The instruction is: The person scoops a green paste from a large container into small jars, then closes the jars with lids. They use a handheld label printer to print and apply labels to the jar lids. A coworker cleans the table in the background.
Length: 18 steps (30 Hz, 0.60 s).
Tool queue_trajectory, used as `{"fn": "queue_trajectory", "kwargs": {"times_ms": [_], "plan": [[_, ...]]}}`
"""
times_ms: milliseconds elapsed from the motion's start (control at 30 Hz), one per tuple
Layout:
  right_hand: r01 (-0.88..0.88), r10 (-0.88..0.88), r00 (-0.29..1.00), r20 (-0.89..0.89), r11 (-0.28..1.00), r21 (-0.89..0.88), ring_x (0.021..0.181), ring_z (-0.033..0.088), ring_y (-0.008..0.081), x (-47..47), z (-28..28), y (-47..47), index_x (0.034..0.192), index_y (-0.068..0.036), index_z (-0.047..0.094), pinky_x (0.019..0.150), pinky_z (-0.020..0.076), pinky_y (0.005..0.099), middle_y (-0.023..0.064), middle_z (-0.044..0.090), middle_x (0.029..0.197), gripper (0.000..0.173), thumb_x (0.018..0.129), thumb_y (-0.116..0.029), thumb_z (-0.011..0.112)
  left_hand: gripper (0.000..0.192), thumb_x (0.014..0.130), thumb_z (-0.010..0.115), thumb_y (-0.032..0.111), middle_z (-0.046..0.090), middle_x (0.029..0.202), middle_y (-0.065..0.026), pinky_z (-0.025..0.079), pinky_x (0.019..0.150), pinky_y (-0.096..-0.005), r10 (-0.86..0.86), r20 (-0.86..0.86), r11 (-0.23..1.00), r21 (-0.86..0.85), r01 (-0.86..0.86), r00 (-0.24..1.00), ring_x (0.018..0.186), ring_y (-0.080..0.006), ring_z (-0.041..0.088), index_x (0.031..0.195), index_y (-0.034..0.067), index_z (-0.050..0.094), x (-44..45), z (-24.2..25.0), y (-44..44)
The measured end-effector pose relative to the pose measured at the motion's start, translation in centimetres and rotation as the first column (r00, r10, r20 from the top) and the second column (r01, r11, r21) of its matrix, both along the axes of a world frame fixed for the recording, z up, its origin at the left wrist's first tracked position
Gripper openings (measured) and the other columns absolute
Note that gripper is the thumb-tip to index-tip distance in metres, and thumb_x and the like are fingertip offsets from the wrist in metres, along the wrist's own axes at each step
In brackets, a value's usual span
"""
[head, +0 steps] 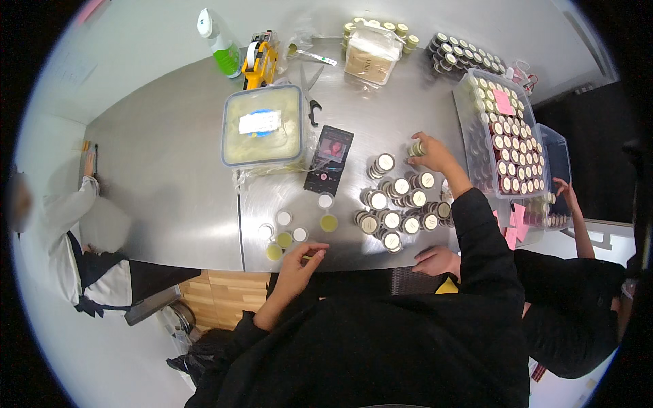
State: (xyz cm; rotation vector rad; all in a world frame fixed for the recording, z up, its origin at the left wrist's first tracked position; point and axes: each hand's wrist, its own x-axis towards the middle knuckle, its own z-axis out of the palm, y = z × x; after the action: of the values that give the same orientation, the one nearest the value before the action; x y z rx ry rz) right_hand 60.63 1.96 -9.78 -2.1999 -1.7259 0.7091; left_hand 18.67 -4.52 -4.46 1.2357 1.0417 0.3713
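On the steel table, my right hand (432, 153) is closed around a small green-filled cup (417, 149), beyond the group of small lidded cups (391, 220) with round cream labels. My left hand (302, 265) is at the table's front edge, fingers curled, with a sliver of something pale green between them; what it is cannot be told. Just beyond it are open cups of green filling (284, 239) and several white lids (300, 234). A phone (329, 159) with a lit screen lies between the hands. Left of it stands a clear clip-lid tub (262, 126) with pale green contents.
A large plastic bin (464, 127) of labelled cups stands right, with pink notes (519, 222) nearby. Scissors (312, 97), a yellow label gun (261, 61), a spray bottle (224, 53) and a napkin pack (371, 56) lie behind. A co-worker's hand (436, 260) rests near the front edge; another person stands left.
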Motion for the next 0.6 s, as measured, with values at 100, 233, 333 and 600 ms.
{"fn": "queue_trajectory", "kwargs": {"times_ms": [100,233,333,600], "plan": [[-0.051,0.053,0.998,0.015,0.992,-0.113,0.088,0.055,0.0377,-0.8,1.1,1.1,0.1,-0.006,0.052,0.076,0.0446,0.0402,0.0198,0.056,0.098,0.044,0.062,-0.015,0.072,0.022,0.088,0.055,0.015,0.061,0.098,-0.0044,0.043,0.078,-0.0238,-0.028,-0.067,1.0,0.002,0.028,0.997,0.087,-0.0113,0.055,0.106,0.003,0.059,-0.5,0.0,0.5],[0.028,-0.034,0.995,0.092,0.997,0.067,0.085,0.055,0.0371,-3.8,6.9,0.5,0.096,-0.004,0.054,0.075,0.0445,0.0402,0.0181,0.055,0.094,0.037,0.065,-0.013,0.071,0.023,0.087,0.055,0.015,0.061,0.098,-0.0047,0.043,0.078,-0.0239,-0.002,-0.055,1.0,0.007,0.003,0.999,0.086,-0.0114,0.055,0.106,0.003,0.059,-0.7,0.1,0.5],[-0.023,0.02,1.0,0.018,0.973,0.231,0.085,0.056,0.036,-7.5,14.0,-3.3,0.097,-0.004,0.053,0.075,0.044,0.0407,0.0176,0.054,0.09,0.033,0.068,-0.01,0.068,0.023,0.086,0.056,0.016,0.061,0.094,-0.0072,0.044,0.072,-0.0249,-0.043,-0.092,0.992,0.111,0.053,0.995,0.082,-0.0136,0.057,0.104,0.002,0.059,-0.8,0.3,0.1],[-0.06,0.024,0.96,-0.278,0.991,-0.119,0.087,0.056,0.0369,-20.0,16.1,-14.7,0.101,-0.005,0.051,0.072,0.0464,0.0411,0.0179,0.052,0.094,0.033,0.072,-0.012,0.065,0.028,0.081,0.059,0.016,0.058,0.093,-0.0177,0.048,0.067,-0.0359,-0.027,-0.262,0.914,0.384,0.13,0.965,0.079,-0.0282,0.06,0.104,0.0,0.055,1.2,-2.3,3.9]]}}
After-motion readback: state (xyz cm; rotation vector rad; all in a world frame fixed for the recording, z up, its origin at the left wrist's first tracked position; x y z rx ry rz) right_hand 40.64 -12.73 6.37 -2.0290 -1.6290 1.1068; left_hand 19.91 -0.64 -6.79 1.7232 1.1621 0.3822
